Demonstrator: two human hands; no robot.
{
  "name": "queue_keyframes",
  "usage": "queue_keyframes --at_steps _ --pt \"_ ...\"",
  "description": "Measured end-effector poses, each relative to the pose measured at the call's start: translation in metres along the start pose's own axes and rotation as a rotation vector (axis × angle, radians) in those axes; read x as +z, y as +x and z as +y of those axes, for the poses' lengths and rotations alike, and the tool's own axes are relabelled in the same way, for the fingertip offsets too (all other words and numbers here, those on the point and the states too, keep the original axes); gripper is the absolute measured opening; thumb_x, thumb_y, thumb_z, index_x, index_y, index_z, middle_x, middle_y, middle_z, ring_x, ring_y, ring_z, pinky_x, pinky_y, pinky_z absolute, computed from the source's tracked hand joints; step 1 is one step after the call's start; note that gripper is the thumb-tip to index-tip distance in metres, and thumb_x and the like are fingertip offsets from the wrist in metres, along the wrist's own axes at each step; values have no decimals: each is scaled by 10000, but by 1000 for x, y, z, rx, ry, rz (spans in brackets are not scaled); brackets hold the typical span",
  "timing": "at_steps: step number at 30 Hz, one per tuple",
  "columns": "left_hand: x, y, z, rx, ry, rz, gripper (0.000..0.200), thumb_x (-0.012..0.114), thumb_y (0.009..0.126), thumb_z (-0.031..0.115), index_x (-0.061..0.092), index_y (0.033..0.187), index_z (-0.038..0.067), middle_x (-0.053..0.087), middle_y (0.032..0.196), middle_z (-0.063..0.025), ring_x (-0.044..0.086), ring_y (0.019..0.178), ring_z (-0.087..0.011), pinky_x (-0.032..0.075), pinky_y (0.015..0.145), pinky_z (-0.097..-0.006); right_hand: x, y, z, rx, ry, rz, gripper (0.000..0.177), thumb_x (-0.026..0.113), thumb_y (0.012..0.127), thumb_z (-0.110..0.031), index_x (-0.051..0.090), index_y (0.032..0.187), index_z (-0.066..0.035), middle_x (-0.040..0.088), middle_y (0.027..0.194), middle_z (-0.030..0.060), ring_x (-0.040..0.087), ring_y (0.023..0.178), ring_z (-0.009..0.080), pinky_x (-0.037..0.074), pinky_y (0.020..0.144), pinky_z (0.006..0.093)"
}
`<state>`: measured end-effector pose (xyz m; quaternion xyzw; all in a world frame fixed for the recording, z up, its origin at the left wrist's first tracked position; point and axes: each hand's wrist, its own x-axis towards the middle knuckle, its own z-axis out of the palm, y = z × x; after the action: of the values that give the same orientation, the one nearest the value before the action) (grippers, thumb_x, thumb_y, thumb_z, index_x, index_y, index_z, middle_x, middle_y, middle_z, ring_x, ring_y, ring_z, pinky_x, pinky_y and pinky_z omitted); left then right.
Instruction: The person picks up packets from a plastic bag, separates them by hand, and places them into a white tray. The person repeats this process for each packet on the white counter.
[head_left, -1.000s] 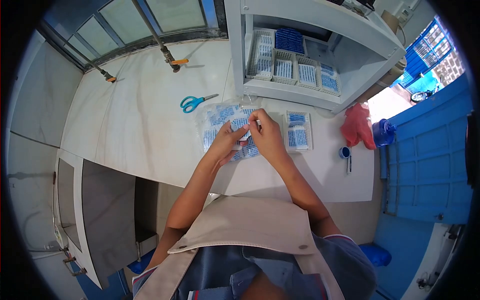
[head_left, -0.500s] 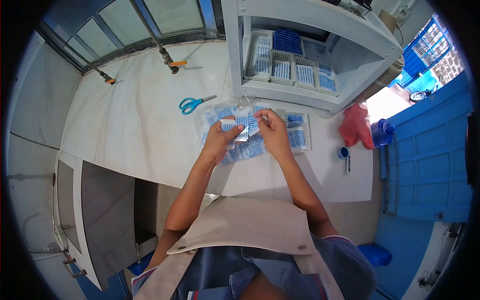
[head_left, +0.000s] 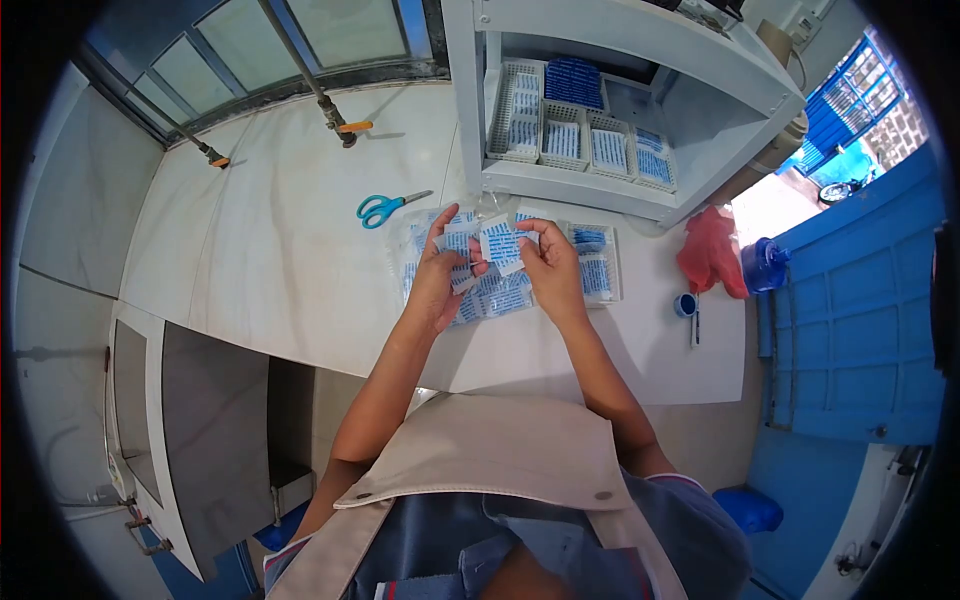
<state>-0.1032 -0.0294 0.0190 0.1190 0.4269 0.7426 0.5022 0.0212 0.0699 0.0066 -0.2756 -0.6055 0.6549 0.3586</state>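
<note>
My left hand (head_left: 434, 285) grips small white packets (head_left: 457, 247) with blue print, its thumb pressed over them. Pinched in the fingers of my right hand (head_left: 556, 272) are more packets (head_left: 500, 242) of the same look, fanned slightly; exactly how many is hard to make out. The two lots are close side by side. Beneath both hands lies a clear plastic bag (head_left: 490, 303) full of similar printed packets. Just right of my right hand stands a white basket (head_left: 614, 272) with packets inside.
Teal-handled scissors (head_left: 376, 211) lie left of the bag. A grey shelf unit (head_left: 580, 180) at the back holds several packet baskets (head_left: 515, 140). To the right are a tape roll (head_left: 685, 305), a marker (head_left: 695, 330) and a red plastic bag (head_left: 710, 255). Pipe valves (head_left: 348, 130) stand at the back left.
My right hand now shows printed packets held up beside those in my left. The left hand's fingers have opened out a little, with the index finger pointing upward.
</note>
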Motion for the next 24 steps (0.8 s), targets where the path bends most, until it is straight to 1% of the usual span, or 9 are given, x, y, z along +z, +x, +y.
queue_keyframes --at_steps 2,5,8,10,12,15,19,21,24 --pt "3 -2 -2 23 0 -2 685 380 717 -91 310 1365 122 513 937 -81 568 776 -176 516 712 -273 -4 1 2 -16 -82 22 176 550 876 -38 577 1050 -32 507 679 -29 409 583 17 348 517 197" --pt "13 -6 -4 44 15 57 570 380 774 -78 352 1316 94 478 838 -55 532 691 -140 485 653 -271 -2 -1 -5 -78 -254 67 192 571 862 -45 587 1053 -43 502 669 -15 401 579 26 350 517 204" --pt "15 -7 -9 -4 -7 117 409 471 855 -5 389 1245 85 488 813 -24 510 682 -104 441 601 -247 3 -2 -1 -143 -302 75 196 591 855 -55 594 1051 -40 508 671 -13 402 581 29 349 518 205" --pt "25 -11 -9 66 178 156 299 578 879 72 445 1147 78 503 757 14 473 643 -65 386 559 -215 2 -1 2 -163 -261 60 193 600 857 -62 594 1047 -31 517 679 -16 408 585 29 349 519 203" --pt "16 -8 -12 97 189 142 297 609 865 74 475 1131 72 517 743 22 459 627 -52 371 546 -202 2 1 0 -18 4 -44 194 623 860 -86 598 1036 -9 542 705 -24 432 605 26 354 526 199" --pt "12 -5 -10 163 282 160 275 646 845 66 531 1094 55 548 742 26 460 614 -36 361 532 -184 -4 7 5 55 10 -182 224 640 860 -105 594 1050 5 553 724 -35 449 624 20 351 531 189" --pt "23 -10 -2 212 366 178 266 656 842 74 556 1088 56 552 753 45 438 597 -14 322 506 -157 -1 6 1 179 63 -151 220 654 852 -123 611 1028 2 549 712 -37 451 633 14 341 531 185" --pt "13 -5 -9 244 421 164 264 662 840 87 560 1081 54 569 755 38 449 604 -14 332 512 -156 0 8 3 313 134 -139 147 649 858 -129 629 946 -13 601 800 -23 510 688 21 380 598 167" --pt "6 -3 -8 257 508 175 230 675 835 113 581 1036 49 597 750 23 467 611 -15 349 524 -158 1 7 8 204 16 -145 112 638 862 -136 650 859 -25 605 787 -22 527 697 27 391 591 176"
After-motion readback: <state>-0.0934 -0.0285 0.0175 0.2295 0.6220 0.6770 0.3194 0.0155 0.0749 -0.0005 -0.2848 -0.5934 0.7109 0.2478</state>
